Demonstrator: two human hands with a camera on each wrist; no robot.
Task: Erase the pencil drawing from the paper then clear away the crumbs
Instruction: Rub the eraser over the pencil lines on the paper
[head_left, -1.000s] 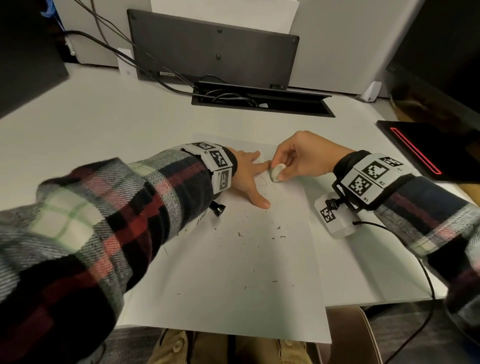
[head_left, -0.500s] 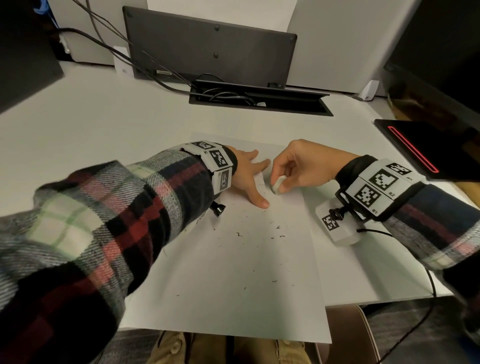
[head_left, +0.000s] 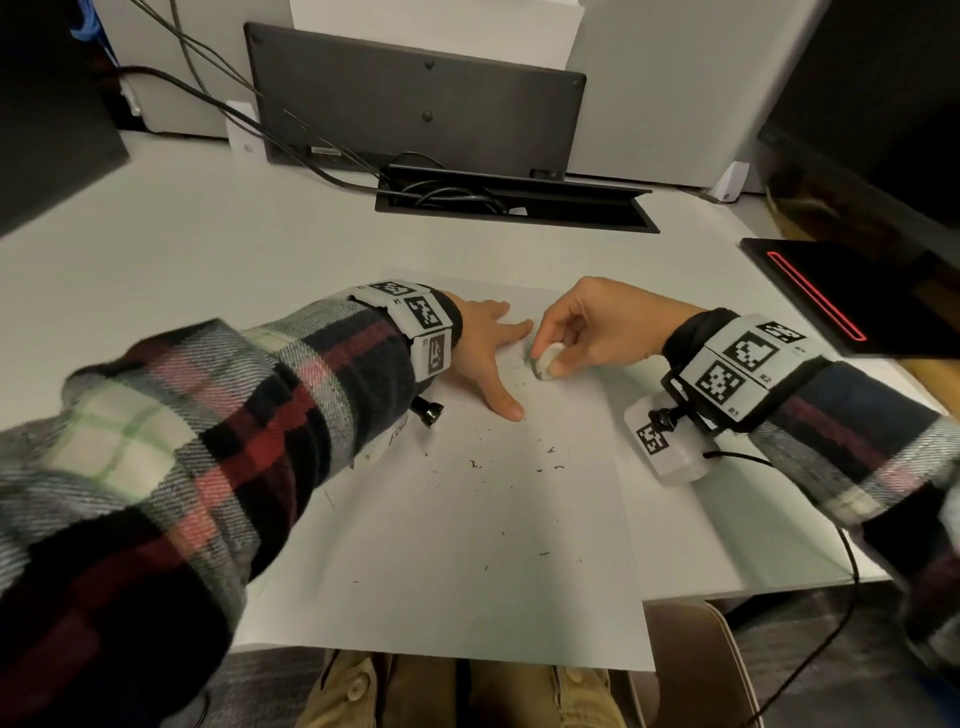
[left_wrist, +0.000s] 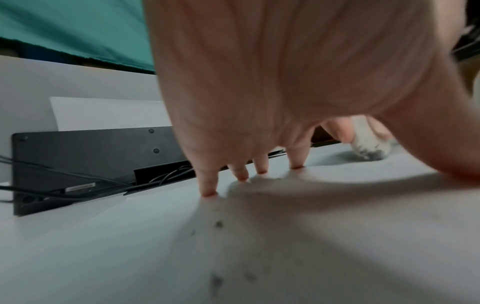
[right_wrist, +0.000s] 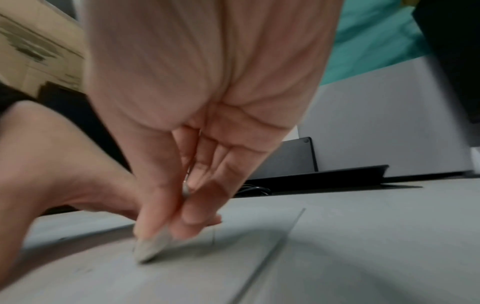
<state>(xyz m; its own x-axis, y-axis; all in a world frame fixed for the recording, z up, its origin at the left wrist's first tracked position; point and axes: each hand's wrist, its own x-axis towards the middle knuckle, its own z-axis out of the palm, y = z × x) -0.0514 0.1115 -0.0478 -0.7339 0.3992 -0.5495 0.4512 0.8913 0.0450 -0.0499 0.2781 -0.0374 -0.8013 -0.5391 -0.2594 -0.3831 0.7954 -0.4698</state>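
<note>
L hand (head_left: 480, 348) lies flat on paper (head_left: 467, 561), fingers spread wide; R hand (head_left: 587, 327) bent over, fingertips pinching eraser (head_left: 546, 358), its tip down on paper; crumbs (head_left: 519, 467) nearby.

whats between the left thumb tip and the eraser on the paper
Only bare paper with a few dark crumbs; the head view shows it between left hand and eraser.

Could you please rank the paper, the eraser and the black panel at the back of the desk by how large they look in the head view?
1. paper, nearest the camera, which inflates it
2. black panel
3. eraser, pinched in the right hand
</note>
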